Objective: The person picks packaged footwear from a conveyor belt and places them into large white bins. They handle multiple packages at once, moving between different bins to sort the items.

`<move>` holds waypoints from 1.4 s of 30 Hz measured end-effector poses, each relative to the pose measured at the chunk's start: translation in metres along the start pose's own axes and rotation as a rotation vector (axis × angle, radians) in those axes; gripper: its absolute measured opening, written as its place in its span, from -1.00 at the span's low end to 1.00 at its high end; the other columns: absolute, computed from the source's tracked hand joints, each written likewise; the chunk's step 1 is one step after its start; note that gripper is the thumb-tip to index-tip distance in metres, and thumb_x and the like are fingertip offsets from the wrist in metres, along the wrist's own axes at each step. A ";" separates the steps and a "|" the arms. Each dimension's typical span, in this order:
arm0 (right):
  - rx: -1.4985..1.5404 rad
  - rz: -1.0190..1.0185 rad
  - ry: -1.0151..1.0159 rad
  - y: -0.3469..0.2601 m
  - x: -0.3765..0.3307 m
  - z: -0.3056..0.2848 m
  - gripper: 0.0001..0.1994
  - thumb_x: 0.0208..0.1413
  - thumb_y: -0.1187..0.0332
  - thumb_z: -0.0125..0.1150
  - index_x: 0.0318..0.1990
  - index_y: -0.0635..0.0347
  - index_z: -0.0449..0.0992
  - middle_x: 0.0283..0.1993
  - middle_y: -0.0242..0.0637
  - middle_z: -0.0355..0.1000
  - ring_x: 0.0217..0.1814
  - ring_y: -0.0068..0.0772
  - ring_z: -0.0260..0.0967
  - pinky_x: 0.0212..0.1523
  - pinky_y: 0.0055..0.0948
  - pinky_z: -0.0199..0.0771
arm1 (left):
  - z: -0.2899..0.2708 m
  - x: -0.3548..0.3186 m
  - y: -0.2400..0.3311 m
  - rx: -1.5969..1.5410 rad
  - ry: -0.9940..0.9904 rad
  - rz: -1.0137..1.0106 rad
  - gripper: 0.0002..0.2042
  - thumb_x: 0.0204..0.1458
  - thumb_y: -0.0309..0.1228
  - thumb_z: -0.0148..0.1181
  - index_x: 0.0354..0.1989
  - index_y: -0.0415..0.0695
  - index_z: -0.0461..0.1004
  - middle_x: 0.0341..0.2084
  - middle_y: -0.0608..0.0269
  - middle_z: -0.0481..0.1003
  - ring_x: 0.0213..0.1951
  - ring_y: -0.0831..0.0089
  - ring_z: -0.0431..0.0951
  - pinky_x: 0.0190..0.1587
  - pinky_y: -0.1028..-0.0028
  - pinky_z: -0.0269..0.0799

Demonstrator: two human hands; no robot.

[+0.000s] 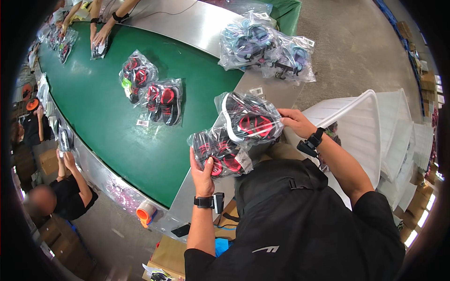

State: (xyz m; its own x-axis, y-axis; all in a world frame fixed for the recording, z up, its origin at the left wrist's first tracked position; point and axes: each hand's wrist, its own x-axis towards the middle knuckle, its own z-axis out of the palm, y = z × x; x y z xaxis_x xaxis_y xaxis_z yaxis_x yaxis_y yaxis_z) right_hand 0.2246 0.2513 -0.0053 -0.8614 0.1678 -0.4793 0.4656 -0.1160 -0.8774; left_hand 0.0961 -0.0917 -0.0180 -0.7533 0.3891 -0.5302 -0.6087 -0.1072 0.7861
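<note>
In my left hand [203,175] is a clear bag of black and red shoes [220,152], with the thumb pressed on its face. My right hand [295,122] grips the edge of a second bag of shoes [253,119], black and red with a white sole. The two bags touch, the right one overlapping the left one's upper side. On the green conveyor belt [93,98] beyond lie two more bags of black and red shoes, a nearer one [162,101] and a farther one [137,75].
Bags of blue and grey shoes [262,47] are piled at the belt's metal end. White plastic bins [356,126] stand at my right. Co-workers' hands [101,35] handle bags at the far left; another person [63,196] stands across the belt. A phone [181,229] and an orange-and-white tape roll [145,213] sit nearby.
</note>
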 end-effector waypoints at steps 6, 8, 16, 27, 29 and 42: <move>0.051 0.007 0.072 0.013 0.001 -0.006 -0.56 0.16 0.45 -0.08 0.19 0.35 0.39 0.00 -0.36 0.48 -0.06 -0.61 0.35 -0.03 -0.55 0.37 | -0.009 -0.003 0.002 -0.180 -0.011 -0.095 -0.25 0.12 -0.38 0.27 0.43 -0.14 -0.04 0.17 0.14 0.34 0.13 0.34 0.41 0.17 0.32 0.37; 0.086 0.045 0.105 0.022 0.003 -0.006 -0.57 0.15 0.44 -0.07 0.19 0.33 0.40 -0.05 -0.41 0.48 -0.11 -0.66 0.33 -0.10 -0.58 0.37 | -0.013 -0.004 0.002 -0.199 0.010 -0.130 -0.29 0.15 -0.27 0.24 0.41 -0.13 0.01 0.18 0.13 0.35 0.14 0.30 0.41 0.18 0.26 0.37; 0.080 -0.018 0.188 0.051 0.006 -0.001 -0.60 0.11 0.42 -0.05 0.10 0.28 0.48 -0.24 -0.45 0.48 -0.35 -0.68 0.30 -0.30 -0.56 0.37 | -0.031 0.006 -0.002 -0.310 -0.017 -0.220 -0.44 0.21 -0.18 0.14 0.33 -0.11 0.15 0.15 0.13 0.38 0.14 0.27 0.43 0.17 0.22 0.39; 0.140 -0.099 0.455 0.083 -0.018 -0.035 -0.64 0.10 0.38 0.03 0.05 0.24 0.52 -0.30 -0.33 0.54 -0.37 -0.58 0.41 -0.28 -0.46 0.45 | 0.014 0.116 0.005 0.173 -0.195 -0.339 -0.50 0.25 -0.02 -0.01 0.22 -0.11 0.33 0.10 0.16 0.46 0.06 0.21 0.50 0.10 0.12 0.46; 0.023 -0.207 0.568 0.098 -0.028 -0.034 -0.61 0.09 0.36 0.04 0.07 0.26 0.50 -0.29 -0.24 0.55 -0.34 -0.50 0.44 -0.23 -0.39 0.45 | 0.033 0.121 0.006 0.163 -0.263 -0.356 -0.53 0.26 -0.08 0.01 0.21 -0.14 0.33 0.11 0.12 0.44 0.02 0.20 0.53 0.08 0.14 0.47; 0.383 0.022 1.066 0.202 -0.229 -0.052 -0.59 0.12 0.36 0.07 0.13 0.27 0.47 -0.19 -0.33 0.54 -0.29 -0.61 0.42 -0.26 -0.50 0.43 | 0.300 0.111 -0.057 0.703 -0.881 -0.229 -0.28 0.11 -0.46 0.27 0.38 -0.31 -0.01 0.08 0.13 0.37 -0.01 0.44 0.46 0.04 0.49 0.41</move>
State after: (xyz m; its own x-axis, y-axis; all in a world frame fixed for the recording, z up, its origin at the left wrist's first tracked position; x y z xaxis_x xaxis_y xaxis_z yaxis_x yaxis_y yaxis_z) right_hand 0.5267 0.2401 -0.0742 -0.1565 0.8896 -0.4292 0.2282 -0.3902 -0.8920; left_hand 0.1214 0.2321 -0.0265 -0.0389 0.8678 -0.4954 -0.2263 0.4753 0.8502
